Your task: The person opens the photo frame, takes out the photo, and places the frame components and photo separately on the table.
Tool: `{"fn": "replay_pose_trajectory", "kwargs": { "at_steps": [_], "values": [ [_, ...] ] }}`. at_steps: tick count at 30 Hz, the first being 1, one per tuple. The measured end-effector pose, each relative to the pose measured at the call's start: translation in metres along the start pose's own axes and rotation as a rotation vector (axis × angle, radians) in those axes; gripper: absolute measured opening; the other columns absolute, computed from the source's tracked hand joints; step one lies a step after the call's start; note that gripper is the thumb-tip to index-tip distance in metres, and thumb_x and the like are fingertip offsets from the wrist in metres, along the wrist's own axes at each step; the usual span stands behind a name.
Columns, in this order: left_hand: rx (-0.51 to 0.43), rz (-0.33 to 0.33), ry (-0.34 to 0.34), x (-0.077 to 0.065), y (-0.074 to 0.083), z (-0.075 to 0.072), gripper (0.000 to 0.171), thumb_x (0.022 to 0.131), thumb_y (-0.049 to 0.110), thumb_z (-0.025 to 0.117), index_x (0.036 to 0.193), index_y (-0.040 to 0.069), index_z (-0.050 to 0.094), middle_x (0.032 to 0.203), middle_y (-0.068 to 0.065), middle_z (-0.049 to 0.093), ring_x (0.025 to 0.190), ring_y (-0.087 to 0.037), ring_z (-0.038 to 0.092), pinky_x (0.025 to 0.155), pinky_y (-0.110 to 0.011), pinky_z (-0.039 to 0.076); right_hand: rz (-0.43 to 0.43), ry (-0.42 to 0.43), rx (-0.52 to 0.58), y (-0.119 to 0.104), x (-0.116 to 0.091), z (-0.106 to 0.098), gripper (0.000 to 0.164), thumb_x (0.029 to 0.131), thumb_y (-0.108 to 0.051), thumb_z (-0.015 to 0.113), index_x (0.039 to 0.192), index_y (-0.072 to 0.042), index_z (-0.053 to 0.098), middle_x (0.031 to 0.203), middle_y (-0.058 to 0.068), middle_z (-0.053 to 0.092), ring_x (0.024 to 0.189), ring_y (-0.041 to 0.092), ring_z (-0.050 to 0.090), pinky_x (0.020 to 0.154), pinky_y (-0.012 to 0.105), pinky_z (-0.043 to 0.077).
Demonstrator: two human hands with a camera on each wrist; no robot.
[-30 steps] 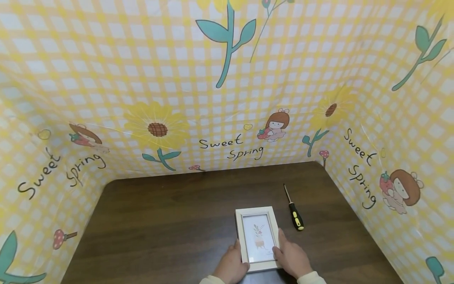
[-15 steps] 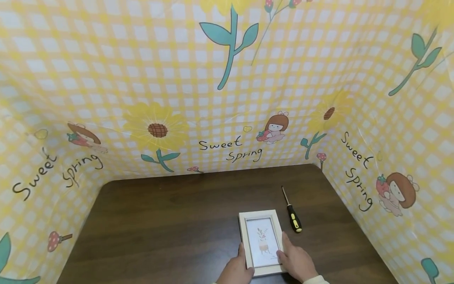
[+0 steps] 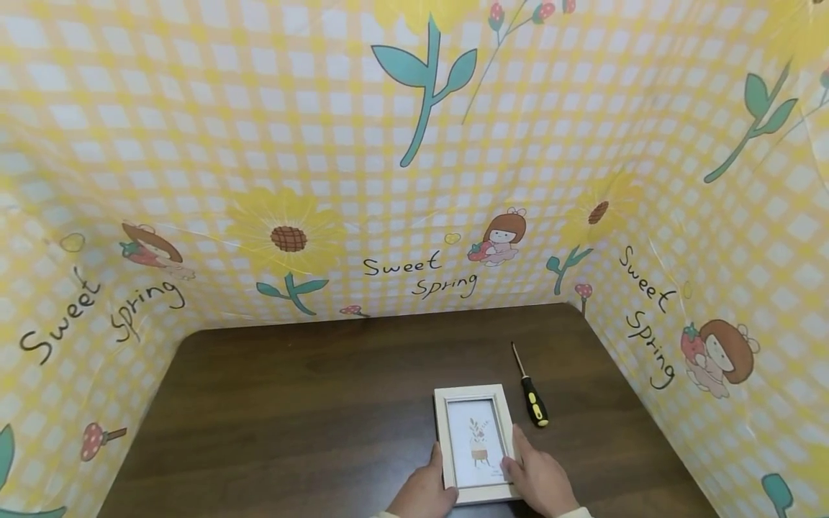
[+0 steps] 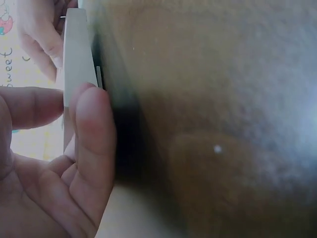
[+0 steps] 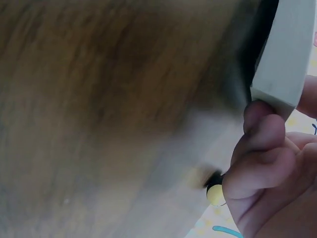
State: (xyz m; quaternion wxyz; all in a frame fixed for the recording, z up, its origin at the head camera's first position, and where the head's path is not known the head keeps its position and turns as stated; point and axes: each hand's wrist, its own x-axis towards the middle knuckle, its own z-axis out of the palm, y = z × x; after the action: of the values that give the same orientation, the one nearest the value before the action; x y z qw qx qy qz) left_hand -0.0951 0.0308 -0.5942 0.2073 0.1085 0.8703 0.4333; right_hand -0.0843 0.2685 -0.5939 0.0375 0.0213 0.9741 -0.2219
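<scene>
A white picture frame (image 3: pixel 478 493) holds a print of a potted plant on legs behind its pane, picture side up. My left hand (image 3: pixel 424 489) grips its left side near the lower corner, thumb on the front edge. On the opposite side my right hand (image 3: pixel 542 480) holds the lower right edge, its thumb over the front. In the left wrist view, fingers (image 4: pixel 94 124) curl under the pale frame edge (image 4: pixel 79 54). The right wrist view shows curled fingers (image 5: pixel 262 168) at a corner of the frame (image 5: pixel 287 59), with the tabletop beneath.
A screwdriver (image 3: pixel 534 403) with a black and yellow handle lies to the right of the picture frame, tip pointing away. The dark wooden table (image 3: pixel 291 417) is bordered by a yellow checked cloth (image 3: pixel 363 180) with printed flowers at the back and both sides.
The head view has shifted slightly, so the table and screwdriver sit a little lower. Both hands keep their hold on the picture frame, which shows only a slight shift.
</scene>
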Motion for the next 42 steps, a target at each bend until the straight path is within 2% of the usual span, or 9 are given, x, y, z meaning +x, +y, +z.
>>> {"fn": "replay_pose_trajectory", "kwargs": {
  "at_steps": [6,15,18,21,24,28,36,39,42],
  "values": [
    [0.021,0.047,0.018,-0.003,-0.002,-0.005,0.086,0.086,0.021,0.069,0.150,-0.016,0.025,0.095,-0.022,0.070,0.084,-0.031,0.068,0.074,-0.051,0.052,-0.038,0.038,0.001,-0.006,0.000,-0.004,0.065,0.094,-0.025,0.069,0.145,0.006,0.046,0.091,0.019,0.071,0.081,0.034,0.069,0.069,0.051,0.052],
    [0.092,0.125,0.114,-0.007,-0.003,-0.013,0.084,0.087,0.025,0.068,0.148,-0.018,0.029,0.105,-0.030,0.068,0.091,-0.038,0.069,0.078,-0.050,0.053,-0.039,0.050,-0.008,-0.019,0.004,-0.010,0.067,0.093,-0.027,0.070,0.146,0.006,0.046,0.099,0.022,0.071,0.084,0.034,0.069,0.071,0.052,0.052],
    [0.142,0.149,0.179,-0.009,-0.004,-0.015,0.081,0.091,0.032,0.067,0.146,-0.017,0.033,0.101,-0.029,0.069,0.087,-0.039,0.069,0.076,-0.049,0.053,-0.050,0.086,-0.005,-0.024,0.004,-0.009,0.068,0.092,-0.029,0.071,0.147,0.004,0.046,0.096,0.020,0.072,0.081,0.033,0.069,0.069,0.051,0.052],
    [0.193,0.165,0.276,-0.010,-0.005,-0.016,0.079,0.093,0.036,0.067,0.144,-0.016,0.038,0.088,-0.025,0.069,0.076,-0.037,0.068,0.067,-0.047,0.052,-0.077,0.135,0.012,-0.030,0.004,-0.008,0.073,0.088,-0.033,0.075,0.146,0.002,0.047,0.091,0.018,0.072,0.076,0.032,0.068,0.066,0.049,0.051],
    [0.217,0.133,0.369,-0.011,-0.005,-0.017,0.077,0.091,0.035,0.069,0.143,-0.014,0.042,0.075,-0.019,0.066,0.064,-0.033,0.064,0.058,-0.044,0.049,-0.107,0.166,0.028,-0.038,0.006,-0.008,0.078,0.084,-0.035,0.078,0.146,0.002,0.049,0.089,0.018,0.072,0.071,0.029,0.066,0.063,0.047,0.051],
    [0.210,0.054,0.460,-0.011,-0.006,-0.019,0.076,0.088,0.034,0.072,0.143,-0.010,0.045,0.069,-0.015,0.063,0.056,-0.029,0.059,0.052,-0.043,0.044,-0.139,0.202,0.022,-0.052,0.011,-0.006,0.076,0.082,-0.031,0.078,0.145,0.000,0.050,0.081,0.014,0.071,0.061,0.022,0.060,0.056,0.043,0.047],
    [0.145,-0.075,0.543,-0.013,-0.010,-0.028,0.086,0.082,0.032,0.077,0.149,-0.004,0.039,0.057,-0.003,0.052,0.045,-0.021,0.046,0.042,-0.041,0.036,-0.197,0.270,-0.040,-0.079,0.019,0.003,0.075,0.074,-0.023,0.074,0.143,-0.001,0.053,0.057,0.000,0.056,0.047,0.016,0.044,0.044,0.037,0.037],
    [0.194,-0.094,0.575,-0.012,-0.014,-0.034,0.085,0.081,0.030,0.073,0.150,-0.005,0.037,0.052,0.000,0.047,0.042,-0.020,0.042,0.040,-0.040,0.034,-0.211,0.284,-0.047,-0.092,0.022,0.006,0.075,0.072,-0.020,0.072,0.142,-0.002,0.053,0.058,0.000,0.055,0.047,0.016,0.044,0.044,0.036,0.037],
    [0.292,-0.089,0.619,-0.011,-0.021,-0.041,0.084,0.079,0.028,0.070,0.147,-0.009,0.039,0.050,0.000,0.046,0.040,-0.020,0.043,0.040,-0.041,0.035,-0.220,0.286,-0.051,-0.103,0.026,0.011,0.076,0.072,-0.020,0.071,0.143,-0.002,0.052,0.059,0.001,0.056,0.048,0.015,0.046,0.044,0.035,0.038]
  ]
}}
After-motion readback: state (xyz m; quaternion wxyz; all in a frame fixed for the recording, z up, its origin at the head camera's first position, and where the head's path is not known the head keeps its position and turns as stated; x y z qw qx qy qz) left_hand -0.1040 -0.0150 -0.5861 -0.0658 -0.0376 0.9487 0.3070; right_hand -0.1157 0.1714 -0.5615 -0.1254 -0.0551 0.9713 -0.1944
